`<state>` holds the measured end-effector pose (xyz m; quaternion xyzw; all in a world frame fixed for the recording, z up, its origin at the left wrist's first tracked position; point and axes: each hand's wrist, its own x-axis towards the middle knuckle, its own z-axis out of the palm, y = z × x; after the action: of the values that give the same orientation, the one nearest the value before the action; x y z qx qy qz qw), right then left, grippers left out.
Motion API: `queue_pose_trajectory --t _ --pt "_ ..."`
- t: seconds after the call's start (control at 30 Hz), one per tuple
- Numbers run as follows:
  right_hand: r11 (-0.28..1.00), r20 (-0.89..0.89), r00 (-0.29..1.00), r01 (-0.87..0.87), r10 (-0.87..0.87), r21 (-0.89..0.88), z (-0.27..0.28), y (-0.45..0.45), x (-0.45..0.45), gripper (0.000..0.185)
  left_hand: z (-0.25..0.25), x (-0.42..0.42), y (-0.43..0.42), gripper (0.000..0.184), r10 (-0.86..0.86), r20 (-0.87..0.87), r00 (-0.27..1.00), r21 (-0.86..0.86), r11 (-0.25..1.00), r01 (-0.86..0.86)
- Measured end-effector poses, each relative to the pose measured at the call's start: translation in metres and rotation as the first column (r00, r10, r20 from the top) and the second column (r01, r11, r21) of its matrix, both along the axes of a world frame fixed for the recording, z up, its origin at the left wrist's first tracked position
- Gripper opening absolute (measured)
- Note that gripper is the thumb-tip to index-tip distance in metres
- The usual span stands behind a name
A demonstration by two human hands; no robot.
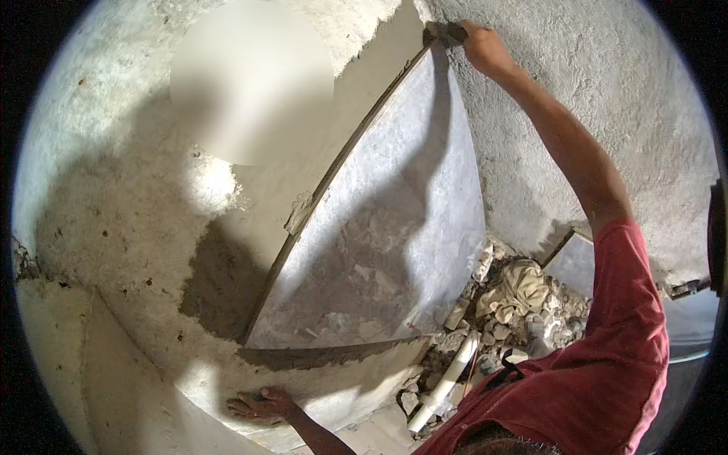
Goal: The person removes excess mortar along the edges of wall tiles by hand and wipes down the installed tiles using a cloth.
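Observation:
My right hand (487, 50) is closed around a small dark tool (455, 32), whose exact kind I cannot make out. The tool is at the upper tip of a large grey slab (447, 144), close to the rough wall. Smooth damp plaster (371, 83) runs along the slab's long edge, with a small lump of mortar (299, 214) on that edge. Below the slab's lower edge, my left hand (262, 406) lies with fingers spread on a pale plastered ledge (356, 387). It holds nothing.
Rubble (497, 330) lies right of the slab, with a crumpled pale cloth or bag (519, 290) on it. A white pipe (447, 383) slants through the debris. A rough grey wall (629, 98) rises at right. A smaller grey panel (572, 262) leans near it.

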<state>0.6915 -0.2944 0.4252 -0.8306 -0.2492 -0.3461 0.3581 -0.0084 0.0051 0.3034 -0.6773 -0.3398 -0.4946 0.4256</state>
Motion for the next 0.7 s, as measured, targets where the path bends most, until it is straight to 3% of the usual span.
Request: queue_pose_trajectory --t 0.1,0.2,0.3,0.4,0.53,0.63,0.7 --pt "0.976 -0.007 1.0 -0.013 0.015 0.219 -0.002 0.003 -0.021 0.039 -0.003 -0.003 0.004 0.054 -0.007 -0.007 1.0 -0.001 1.0 0.007" --pt "0.951 -0.061 0.995 -0.063 0.085 0.301 -0.006 0.011 -0.038 0.037 -0.003 -0.001 0.003 0.054 -0.01 -0.01 1.0 0.001 1.0 0.01" --pt "0.971 -0.035 0.999 0.041 -0.034 0.236 -0.012 0.018 -0.018 0.035 -0.003 -0.005 0.006 0.057 -0.026 -0.001 1.0 0.011 1.0 0.026" --pt "0.975 0.016 1.0 -0.016 0.013 0.224 -0.004 0.01 -0.003 0.034 -0.008 -0.007 0.01 0.06 -0.037 0.036 0.999 0.002 0.999 0.037" --pt "0.998 -0.002 0.998 -0.059 0.059 0.006 0.025 0.007 -0.003 0.034 -0.007 -0.008 0.001 0.063 0.074 0.054 0.996 -0.112 0.991 -0.067" --pt "0.95 0.01 0.95 -0.313 0.313 -0.02 0.047 0.007 -0.018 0.026 0.001 0.009 -0.006 0.066 -0.003 0.108 0.994 -0.04 0.999 0.007" --pt "0.957 -0.012 0.959 -0.283 0.283 -0.064 0.05 0.009 -0.03 0.029 0.0 0.002 -0.002 0.056 -0.028 0.038 0.999 0.014 1.0 0.028"
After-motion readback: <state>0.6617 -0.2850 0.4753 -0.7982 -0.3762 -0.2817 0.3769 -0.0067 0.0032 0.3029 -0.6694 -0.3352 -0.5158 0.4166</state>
